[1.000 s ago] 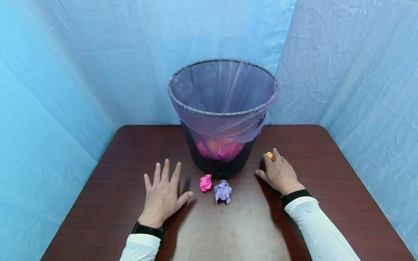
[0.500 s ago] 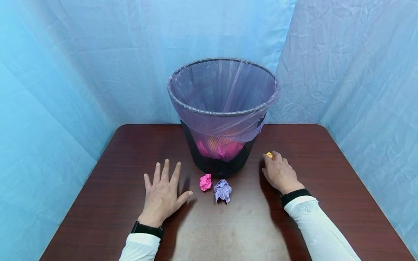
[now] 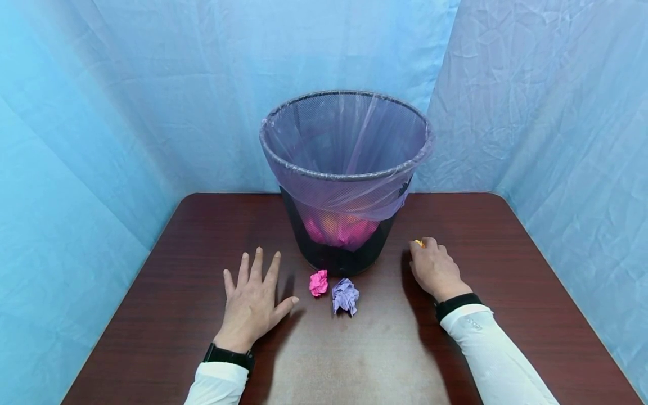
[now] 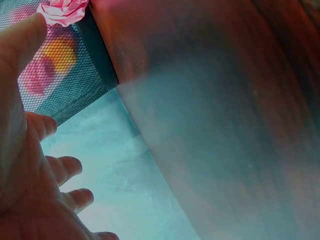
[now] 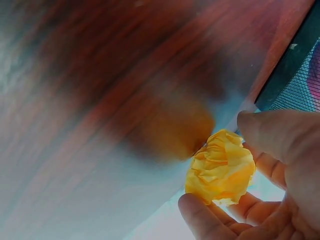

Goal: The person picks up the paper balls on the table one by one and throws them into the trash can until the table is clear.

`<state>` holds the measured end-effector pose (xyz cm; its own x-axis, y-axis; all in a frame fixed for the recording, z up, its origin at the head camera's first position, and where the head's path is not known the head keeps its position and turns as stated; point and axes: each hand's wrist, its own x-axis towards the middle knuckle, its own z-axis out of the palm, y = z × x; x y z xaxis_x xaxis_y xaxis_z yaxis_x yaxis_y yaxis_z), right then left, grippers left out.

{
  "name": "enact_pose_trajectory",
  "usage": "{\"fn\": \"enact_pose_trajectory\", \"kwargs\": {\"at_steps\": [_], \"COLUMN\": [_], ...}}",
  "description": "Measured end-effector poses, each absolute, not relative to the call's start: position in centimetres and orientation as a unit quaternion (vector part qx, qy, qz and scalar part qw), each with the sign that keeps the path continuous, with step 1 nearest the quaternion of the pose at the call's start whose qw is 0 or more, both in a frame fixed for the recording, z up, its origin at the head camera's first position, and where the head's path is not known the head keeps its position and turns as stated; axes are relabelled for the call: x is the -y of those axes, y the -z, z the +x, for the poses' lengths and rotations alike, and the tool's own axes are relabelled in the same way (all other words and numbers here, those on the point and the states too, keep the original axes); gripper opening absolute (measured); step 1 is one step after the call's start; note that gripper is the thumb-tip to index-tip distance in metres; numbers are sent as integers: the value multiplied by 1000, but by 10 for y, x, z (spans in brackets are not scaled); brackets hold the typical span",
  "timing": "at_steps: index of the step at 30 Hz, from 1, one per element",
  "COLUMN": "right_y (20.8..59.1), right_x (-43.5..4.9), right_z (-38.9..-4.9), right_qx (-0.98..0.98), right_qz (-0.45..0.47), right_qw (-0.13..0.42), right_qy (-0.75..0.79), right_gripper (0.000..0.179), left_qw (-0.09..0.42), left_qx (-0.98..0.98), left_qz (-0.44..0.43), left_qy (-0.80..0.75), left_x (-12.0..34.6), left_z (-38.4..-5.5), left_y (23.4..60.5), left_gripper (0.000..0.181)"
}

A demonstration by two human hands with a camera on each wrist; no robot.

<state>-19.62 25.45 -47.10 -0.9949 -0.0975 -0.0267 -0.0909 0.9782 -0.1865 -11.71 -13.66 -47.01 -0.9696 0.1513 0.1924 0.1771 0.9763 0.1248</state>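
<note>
My right hand (image 3: 432, 267) rests on the table right of the bin and pinches a crumpled yellow paper ball (image 3: 418, 243) (image 5: 220, 167) between thumb and fingers (image 5: 272, 132). Flat on the dark wooden table (image 3: 354, 360), my left hand (image 3: 253, 301) lies with fingers spread and holds nothing. A pink paper ball (image 3: 318, 283) (image 4: 62, 11) and a lilac paper ball (image 3: 346, 296) sit between my hands, just in front of the black mesh bin (image 3: 346, 174) with its purple liner.
Pink and orange paper lies in the bottom of the bin (image 4: 55, 65). Blue cloth (image 3: 101, 112) hangs behind and beside the table. The table's edges run close on the left, the right and behind the bin.
My right hand's fingers have curled in around the yellow ball, which now shows less past the knuckles. The left hand and the other two balls have not moved.
</note>
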Motion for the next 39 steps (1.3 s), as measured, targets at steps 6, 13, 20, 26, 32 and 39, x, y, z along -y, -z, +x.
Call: {"fn": "enact_pose_trajectory", "kwargs": {"at_steps": [6,13,20,26,32,39], "right_y": [471,471,471,465,456,443], "right_x": [-254,-254,-255,-253,-251,-248], "right_z": [-195,-193,-192,-191,-190,-190], "right_qx": [-995,-994,-994,-993,-993,-990], "right_qz": [-45,-39,-43,-51,-59,-70], "right_qw": [8,5,-8,-26,-35,-54], "right_qy": [94,99,101,102,101,108], "right_gripper": [38,34,24,20,25,31], "left_qw": [95,90,94,102,97,92], "left_qx": [989,989,989,988,989,990], "left_qz": [-85,-84,-85,-86,-86,-87], "left_qy": [76,78,78,75,75,70], "left_x": [137,136,136,138,138,139], "left_z": [-117,-117,-117,-118,-121,-123], "left_y": [470,470,468,466,464,457], "left_gripper": [99,100,99,98,99,101]}}
